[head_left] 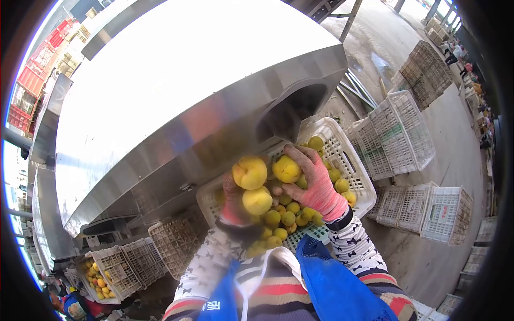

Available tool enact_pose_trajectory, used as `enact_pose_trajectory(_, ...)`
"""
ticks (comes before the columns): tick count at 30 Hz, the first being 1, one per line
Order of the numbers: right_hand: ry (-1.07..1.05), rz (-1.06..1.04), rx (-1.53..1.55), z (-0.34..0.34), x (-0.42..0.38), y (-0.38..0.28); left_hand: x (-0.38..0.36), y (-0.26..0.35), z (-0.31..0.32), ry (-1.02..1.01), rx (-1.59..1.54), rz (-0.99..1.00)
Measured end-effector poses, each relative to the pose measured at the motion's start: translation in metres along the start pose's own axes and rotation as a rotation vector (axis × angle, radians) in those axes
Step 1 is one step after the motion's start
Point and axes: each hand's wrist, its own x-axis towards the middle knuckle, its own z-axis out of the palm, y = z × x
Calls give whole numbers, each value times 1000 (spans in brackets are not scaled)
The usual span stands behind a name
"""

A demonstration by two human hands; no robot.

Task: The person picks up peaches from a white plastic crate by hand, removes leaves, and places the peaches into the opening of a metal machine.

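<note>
My left hand (232,200), in a pink glove and partly blurred, is closed around two large yellow peaches, an upper peach (250,172) and a lower peach (257,200). My right hand (316,182), in a pink glove with bare fingertips, grips another yellow peach (287,169) between thumb and fingers. Both hands are above a white plastic crate (365,188) that holds many smaller yellow-green peaches (288,218). The left palm is mostly hidden behind the fruit.
A large metal table (203,80) with a raised rim stands in front of me. A dark chute opening (294,109) faces the crate. Stacked crates (393,136) stand at the right. At the lower left is another crate with peaches (101,281).
</note>
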Motion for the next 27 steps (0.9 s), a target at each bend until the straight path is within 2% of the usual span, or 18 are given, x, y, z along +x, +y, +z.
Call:
enact_pose_trajectory(3, -160, 60, 394, -12, 7, 0, 7, -5, 35, 245, 15, 84)
enact_pose_trajectory(5, -284, 96, 416, -18, 20, -4, 19, -5, 49, 406, -61, 103)
enact_pose_trajectory(6, -347, 109, 424, -21, 29, -6, 23, -2, 40, 290, -22, 79)
enact_pose_trajectory(8, -113, 169, 19, -13, 47, -7, 17, 2, 7, 84, 54, 21)
enact_pose_trajectory(9, 6, 237, -203, -5, 62, 5, 17, 5, 3, 102, 109, -18)
enact_pose_trajectory(10, 127, 304, -426, 3, 75, 16, 15, 3, 7, 206, 117, -19)
enact_pose_trajectory(11, 119, 312, -573, 8, 84, 24, 14, 0, 15, 308, 128, -23)
enact_pose_trajectory(12, 173, 257, -597, 15, 81, 31, 15, 0, 19, 406, 142, -25)
enact_pose_trajectory(14, 267, 143, -638, 30, 75, 43, 9, -1, 4, 378, 195, -75)
enact_pose_trajectory(16, 180, 216, -756, 42, 95, 37, 6, -5, -1, 390, 217, -77)
enact_pose_trajectory(19, 170, 328, -664, 42, 126, 50, 15, -17, 5, 420, 250, -41)
enact_pose_trajectory(21, 264, 63, -516, 24, 119, 39, 21, -16, 7, 408, 325, -22)
enact_pose_trajectory(23, 244, 159, -143, 13, 74, 12, 28, -14, 10, 366, 322, -36)
enact_pose_trajectory(24, 232, 182, -52, 16, 57, 7, 32, -14, 12, 345, 316, -42)
enact_pose_trajectory(27, 223, 222, 36, 33, 21, -3, 49, -30, 27, 319, 789, 215)
